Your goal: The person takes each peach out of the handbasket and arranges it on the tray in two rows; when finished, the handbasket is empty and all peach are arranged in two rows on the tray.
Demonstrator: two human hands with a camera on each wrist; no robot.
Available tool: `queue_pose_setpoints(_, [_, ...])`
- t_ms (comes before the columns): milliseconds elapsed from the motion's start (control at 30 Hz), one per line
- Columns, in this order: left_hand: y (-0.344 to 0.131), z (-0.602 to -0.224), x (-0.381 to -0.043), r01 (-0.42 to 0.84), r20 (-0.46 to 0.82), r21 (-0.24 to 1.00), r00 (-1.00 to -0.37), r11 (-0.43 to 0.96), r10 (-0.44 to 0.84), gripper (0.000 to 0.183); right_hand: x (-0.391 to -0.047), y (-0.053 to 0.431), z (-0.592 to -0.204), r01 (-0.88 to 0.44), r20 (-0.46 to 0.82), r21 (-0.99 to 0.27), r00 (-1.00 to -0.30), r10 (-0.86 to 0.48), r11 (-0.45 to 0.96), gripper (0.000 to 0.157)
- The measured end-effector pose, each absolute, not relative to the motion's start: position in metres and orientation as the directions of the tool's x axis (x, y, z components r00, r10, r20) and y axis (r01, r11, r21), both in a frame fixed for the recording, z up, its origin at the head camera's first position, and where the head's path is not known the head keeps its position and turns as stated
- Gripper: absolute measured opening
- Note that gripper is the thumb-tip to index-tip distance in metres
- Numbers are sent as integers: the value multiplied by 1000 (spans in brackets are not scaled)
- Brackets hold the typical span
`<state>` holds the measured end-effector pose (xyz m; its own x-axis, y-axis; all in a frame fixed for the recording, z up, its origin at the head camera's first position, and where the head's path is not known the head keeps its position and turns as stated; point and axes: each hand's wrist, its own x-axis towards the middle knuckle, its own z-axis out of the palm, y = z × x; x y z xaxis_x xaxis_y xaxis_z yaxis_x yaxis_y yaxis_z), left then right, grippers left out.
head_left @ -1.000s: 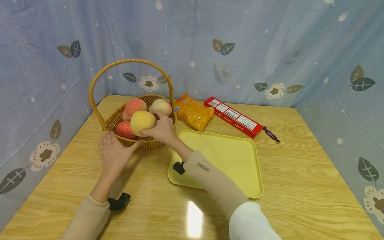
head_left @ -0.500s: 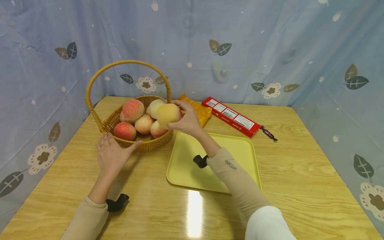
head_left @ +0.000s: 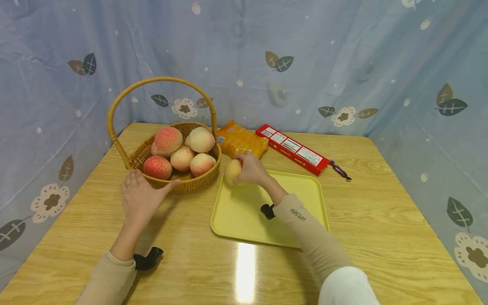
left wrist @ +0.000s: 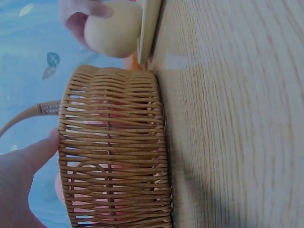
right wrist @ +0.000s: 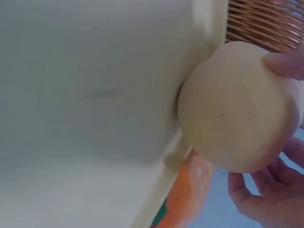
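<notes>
Since the earlier frames, the round, yellow peach-like fruit [head_left: 231, 172] has travelled from the round, golden-brown woven basket [head_left: 200, 183] to the far left corner of the rectangular, pale-yellow, plastic-looking tray [head_left: 236, 222], while the left hand [head_left: 140, 197] has stayed at the basket's near rim. The right hand [head_left: 251, 170] grasps the fruit between thumb and opposed fingers — a spread hold that presumably suits so broad a sphere. The left fingers lie extended and unclenched, thumb spread along the rim, probably to steady the light basket. Left of the right fingertips sit the remaining reddish and cream fruits [head_left: 182, 159]; beyond them lies the glossy orange packet [head_left: 244, 142]. The head view hides much of the grip; the right wrist view shows several fingers curled at the fruit's far side. The left wrist view alone shows the basket's woven side and a digit tip touching its rim — whether the fruit touches the tray cannot be told.
</notes>
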<state>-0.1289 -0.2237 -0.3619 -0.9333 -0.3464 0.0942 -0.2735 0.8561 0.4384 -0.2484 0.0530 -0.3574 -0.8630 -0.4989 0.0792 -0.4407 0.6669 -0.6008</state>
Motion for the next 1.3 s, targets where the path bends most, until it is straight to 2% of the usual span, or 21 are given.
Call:
queue_pose_setpoints(200, [-224,-363,-129,-273,101,442,-931,855,-350,130,-248,49,-362,-499,117,-571,-835,-538,652,67])
queue_pose_setpoints(333, [-224,-363,-130,-274,94,450,-932,850,-350,130,-248,51,-357,-491,67,-564,-829,-555,664,72])
queue_pose_setpoints(500, [-225,-362,-130,-277,88,458,-931,845,-353,131,-248,59,-353,-442,-12,-544,-846,-533,713,80])
queue_pose_setpoints(700, [-225,-363,-130,-277,90,461,-930,843,-356,131,-249,63,-358,-379,-47,-580,-868,-494,721,73])
queue_pose_setpoints(833, [-224,-363,-130,-275,87,462,-932,843,-352,131,-250,62,-354,-364,-43,-582,-879,-475,727,78])
queue_pose_setpoints(933, [-224,-363,-130,-272,88,466,-933,842,-350,130,-252,55,-347,-367,6,-615,-887,-461,698,79])
queue_pose_setpoints(1033, [-224,-363,-129,-273,88,472,-932,839,-353,130,-254,43,-340,-387,60,-651,-884,-464,653,76])
queue_pose_setpoints(1200, [-225,-363,-129,-273,81,462,-935,844,-346,130,-249,14,-334,-442,108,-633,-863,-493,636,66])
queue_pose_setpoints(1300, [-224,-363,-129,-268,83,463,-936,845,-343,130,-246,-5,-333,-496,126,-603,-832,-539,625,52])
